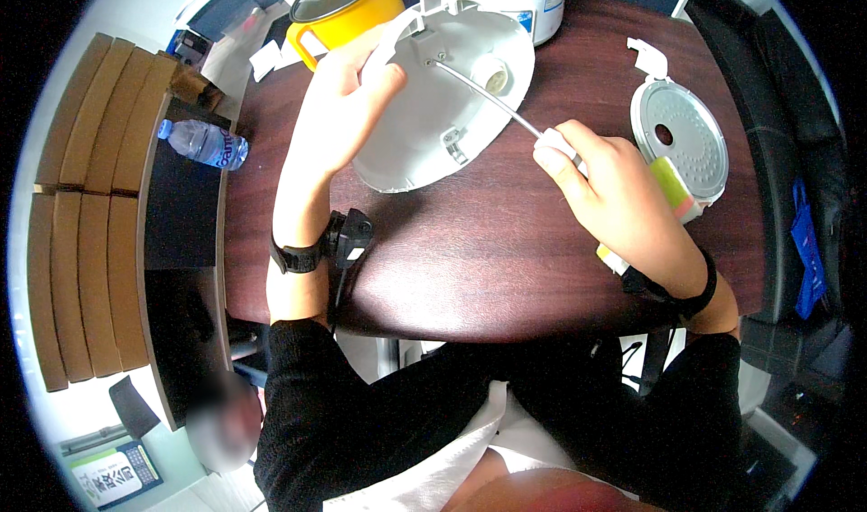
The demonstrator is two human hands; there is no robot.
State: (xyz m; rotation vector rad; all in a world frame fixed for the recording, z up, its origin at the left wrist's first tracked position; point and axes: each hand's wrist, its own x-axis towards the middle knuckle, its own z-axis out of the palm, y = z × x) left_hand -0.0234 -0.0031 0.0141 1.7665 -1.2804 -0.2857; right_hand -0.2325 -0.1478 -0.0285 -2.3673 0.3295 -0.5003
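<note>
My left hand is closed on the upper left edge of a white oval plastic lid shell, tilted over the table with its hollow inner side showing. In my right hand is a screwdriver, gripped by its pale handle. Its long metal shaft slants up and left, and the tip meets the inside of the shell by small screw holes near the hinge end. A round white fitting sits inside the shell, and a small bracket lies lower down.
A yellow pot and a white appliance body stand at the back. To the right lies a round perforated metal disc, with a green-and-yellow item beside it. A water bottle and cardboard boxes are at left.
</note>
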